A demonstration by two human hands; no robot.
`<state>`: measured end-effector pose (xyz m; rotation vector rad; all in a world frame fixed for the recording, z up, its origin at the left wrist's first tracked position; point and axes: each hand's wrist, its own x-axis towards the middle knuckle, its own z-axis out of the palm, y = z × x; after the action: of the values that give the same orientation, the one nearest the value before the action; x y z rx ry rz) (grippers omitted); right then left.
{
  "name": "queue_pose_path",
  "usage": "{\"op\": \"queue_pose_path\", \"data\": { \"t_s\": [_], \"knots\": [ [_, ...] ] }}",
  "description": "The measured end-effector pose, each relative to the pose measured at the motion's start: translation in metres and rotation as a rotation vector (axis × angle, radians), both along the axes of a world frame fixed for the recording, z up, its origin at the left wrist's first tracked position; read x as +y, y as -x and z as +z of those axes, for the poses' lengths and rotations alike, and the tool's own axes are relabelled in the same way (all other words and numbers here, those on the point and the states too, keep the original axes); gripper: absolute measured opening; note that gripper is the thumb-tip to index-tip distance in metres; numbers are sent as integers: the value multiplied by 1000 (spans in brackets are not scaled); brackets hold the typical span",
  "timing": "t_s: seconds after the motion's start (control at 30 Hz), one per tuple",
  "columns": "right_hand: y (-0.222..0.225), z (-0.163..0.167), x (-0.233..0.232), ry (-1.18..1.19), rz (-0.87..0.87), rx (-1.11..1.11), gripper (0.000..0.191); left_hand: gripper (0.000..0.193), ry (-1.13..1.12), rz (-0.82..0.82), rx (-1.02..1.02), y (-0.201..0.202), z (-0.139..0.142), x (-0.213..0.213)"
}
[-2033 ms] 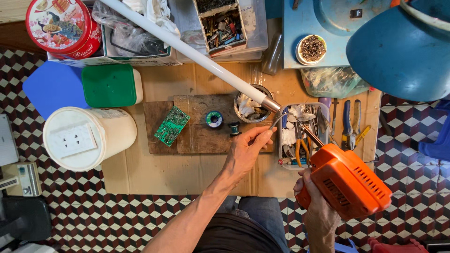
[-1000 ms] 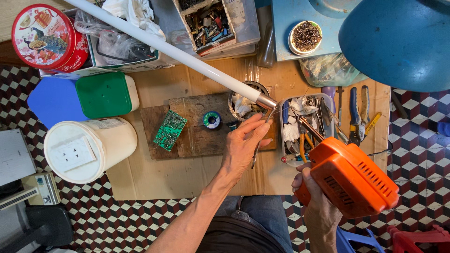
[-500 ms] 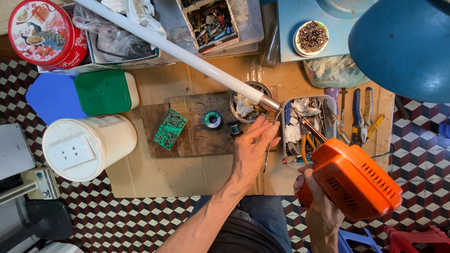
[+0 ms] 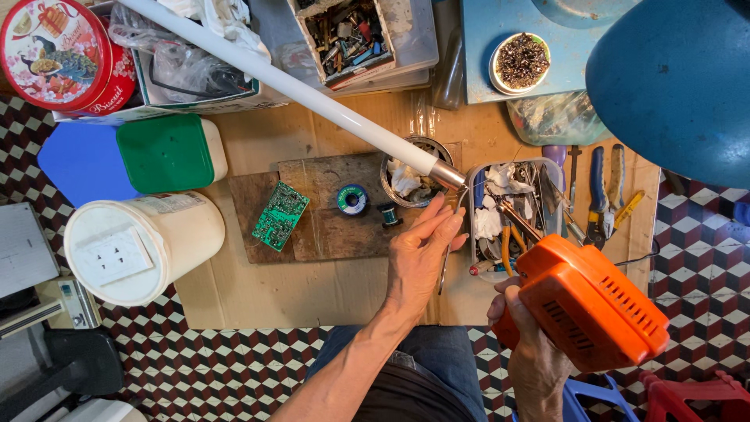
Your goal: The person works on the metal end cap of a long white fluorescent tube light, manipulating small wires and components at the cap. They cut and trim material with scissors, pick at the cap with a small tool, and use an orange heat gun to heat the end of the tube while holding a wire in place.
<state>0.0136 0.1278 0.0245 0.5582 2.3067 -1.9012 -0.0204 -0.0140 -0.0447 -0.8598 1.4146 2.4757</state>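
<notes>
A long white fluorescent tube point(image 4: 312, 90) runs diagonally from the top left to its metal end cap point(image 4: 448, 176) above the wooden board point(image 4: 328, 207). My left hand point(image 4: 422, 262) lies just below that cap with its fingers stretched up toward it. A thin wire point(image 4: 444, 273) runs along the fingers. My right hand point(image 4: 527, 348) grips an orange soldering gun point(image 4: 586, 301), whose tip points up-left into the tool tray point(image 4: 478, 227). A green circuit board point(image 4: 280, 215), a solder spool point(image 4: 352, 199) and a small green spool point(image 4: 388, 212) lie on the wooden board.
A round metal tin of rags point(image 4: 406, 180) sits under the tube end. Pliers point(image 4: 605, 195) lie to the right. A white bucket point(image 4: 141, 246), a green-lidded tub point(image 4: 168, 152), a red biscuit tin point(image 4: 55, 51), a parts box point(image 4: 351, 35) and a blue lamp shade point(image 4: 676, 78) surround the cardboard mat point(image 4: 297, 289).
My left hand has stayed at the tube's end cap, its fingers going from a pinch to a straighter reach. The soldering gun has barely moved.
</notes>
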Motion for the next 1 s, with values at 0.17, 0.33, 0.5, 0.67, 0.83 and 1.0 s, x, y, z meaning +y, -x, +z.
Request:
{"op": "queue_pose_path", "data": {
  "t_s": [0.17, 0.33, 0.5, 0.67, 0.83, 1.0],
  "knots": [
    [-2, -7, 4, 53, -51, -75, 17, 38, -10, 2, -4, 1, 0, 1],
    [-6, -12, 10, -47, 17, -59, 15, 39, -28, 28, -14, 1, -2, 2],
    [-7, -14, 12, -77, 11, -88, 15, 38, -27, 30, -12, 0, -3, 2],
    [-6, -12, 9, -41, -42, -137, 13, 38, 5, 4, -9, 1, -1, -1],
    [-5, -11, 7, 47, -81, -115, 14, 38, 18, 1, -3, 1, -1, -2],
    [-5, -14, 9, 74, -78, -109, 14, 38, 3, 14, -14, 1, -4, 2]
  ]
}}
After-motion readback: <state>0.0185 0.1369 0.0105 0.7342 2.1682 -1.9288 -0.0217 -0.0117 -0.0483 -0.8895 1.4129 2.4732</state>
